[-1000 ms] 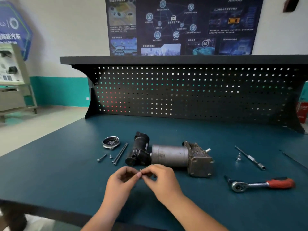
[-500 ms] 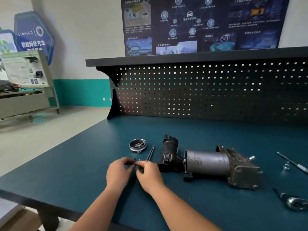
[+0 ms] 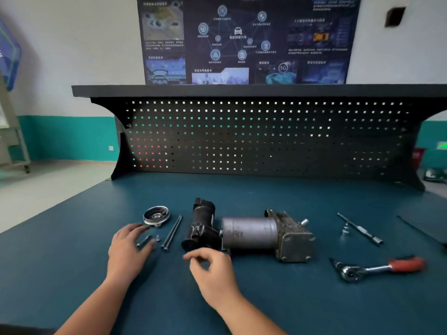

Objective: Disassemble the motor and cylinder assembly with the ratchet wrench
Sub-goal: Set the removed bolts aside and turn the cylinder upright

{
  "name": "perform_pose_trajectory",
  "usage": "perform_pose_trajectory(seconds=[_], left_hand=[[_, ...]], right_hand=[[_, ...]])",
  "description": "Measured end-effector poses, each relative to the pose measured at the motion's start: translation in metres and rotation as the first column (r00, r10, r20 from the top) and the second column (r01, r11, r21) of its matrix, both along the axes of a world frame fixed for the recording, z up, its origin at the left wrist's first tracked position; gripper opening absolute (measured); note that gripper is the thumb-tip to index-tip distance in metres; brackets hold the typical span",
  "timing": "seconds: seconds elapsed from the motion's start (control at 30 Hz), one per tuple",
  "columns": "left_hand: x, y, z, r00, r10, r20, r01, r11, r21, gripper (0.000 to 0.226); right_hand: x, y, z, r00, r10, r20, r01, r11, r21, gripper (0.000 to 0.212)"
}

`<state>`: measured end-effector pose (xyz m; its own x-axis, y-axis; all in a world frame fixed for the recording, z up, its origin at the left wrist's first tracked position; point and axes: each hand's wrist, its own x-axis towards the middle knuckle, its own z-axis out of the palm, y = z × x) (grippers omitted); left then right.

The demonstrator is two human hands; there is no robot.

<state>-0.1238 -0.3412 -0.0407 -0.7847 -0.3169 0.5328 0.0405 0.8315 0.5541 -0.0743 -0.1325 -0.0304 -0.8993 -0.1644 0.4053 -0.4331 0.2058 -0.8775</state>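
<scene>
A grey metal motor and black cylinder assembly [image 3: 249, 232] lies on the blue worktop [image 3: 338, 310].
The left hand [image 3: 127, 251] spreads over a short silver bolt [image 3: 144, 240]; the right hand [image 3: 211, 268] is blurred, its hold unclear.

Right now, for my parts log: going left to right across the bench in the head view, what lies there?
Round silver metal cap → two long thin bolts → black cylinder housing → grey metal motor can → red-handled ratchet wrench.

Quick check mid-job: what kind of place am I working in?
Likely an automotive training workshop: a workbench with a pegboard back, a connected-car poster on the wall, and a ratchet wrench lying ready.
</scene>
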Motion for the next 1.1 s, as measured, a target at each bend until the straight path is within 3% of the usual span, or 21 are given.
perform_pose_trajectory(seconds=[0.1, 0.2, 0.27, 0.33, 0.4, 0.53, 0.67, 0.77, 0.9, 0.93, 1.0, 1.03, 1.1], left_hand=[[0.013, 0.024, 0.01, 0.979, -0.117, -0.168, 0.112, 0.993, -0.04, 0.031], [0.026, 0.082, 0.025, 0.921, -0.33, -0.207, 0.315, 0.943, -0.104, 0.036], [0.029, 0.128, 0.032, 0.869, -0.473, -0.144, 0.444, 0.875, -0.192, 0.051], [0.021, 0.167, 0.034, 0.863, -0.503, -0.035, 0.461, 0.815, -0.351, 0.07], [0.008, 0.195, 0.039, 0.905, -0.405, 0.132, 0.413, 0.758, -0.504, 0.085], [-0.015, 0.223, 0.05, 0.891, -0.158, 0.426, 0.423, 0.628, -0.653, 0.099], [-0.017, 0.224, 0.047, 0.911, -0.168, 0.376, 0.389, 0.648, -0.654, 0.089], [-0.007, 0.223, 0.034, 0.917, -0.277, 0.289, 0.398, 0.697, -0.597, 0.084], [0.015, 0.222, 0.029, 0.884, -0.388, 0.262, 0.468, 0.752, -0.465, 0.081], [0.021, 0.222, 0.028, 0.856, -0.472, 0.211, 0.517, 0.777, -0.358, 0.077], [0.038, 0.222, 0.026, 0.803, -0.595, -0.027, 0.596, 0.803, 0.022, 0.067], [0.045, 0.221, 0.025, 0.811, -0.568, -0.144, 0.586, 0.784, 0.207, 0.064], [0.048, 0.213, 0.021, 0.88, -0.418, -0.226, 0.475, 0.79, 0.386, 0.06]], right_hand=[[-0.007, 0.062, 0.014, 0.951, -0.168, -0.261, 0.189, 0.98, 0.059, 0.022], [-0.039, 0.14, 0.032, 0.777, -0.398, -0.487, 0.509, 0.853, 0.116, 0.017], [-0.061, 0.184, 0.039, 0.799, -0.438, -0.413, 0.579, 0.746, 0.329, 0.026], [-0.073, 0.212, 0.034, 0.899, -0.383, -0.213, 0.434, 0.715, 0.548, 0.043], [-0.076, 0.22, 0.024, 0.948, -0.311, -0.069, 0.297, 0.783, 0.546, 0.048], [-0.06, 0.216, 0.018, 0.936, -0.33, -0.124, 0.342, 0.768, 0.542, 0.054], [-0.024, 0.215, 0.019, 0.923, -0.344, -0.172, 0.377, 0.727, 0.574, 0.064], [0.005, 0.213, 0.012, 0.901, -0.349, -0.258, 0.431, 0.657, 0.619, 0.069], [0.031, 0.214, 0.001, 0.906, -0.351, -0.238, 0.424, 0.715, 0.556, 0.064], [0.034, 0.214, -0.001, 0.914, -0.347, -0.211, 0.405, 0.748, 0.526, 0.06], [0.037, 0.213, -0.003, 0.941, -0.31, -0.14, 0.338, 0.817, 0.467, 0.052], [0.038, 0.213, -0.004, 0.951, -0.288, -0.113, 0.308, 0.842, 0.443, 0.051], [0.038, 0.213, -0.003, 0.958, -0.268, -0.105, 0.287, 0.865, 0.412, 0.049]])
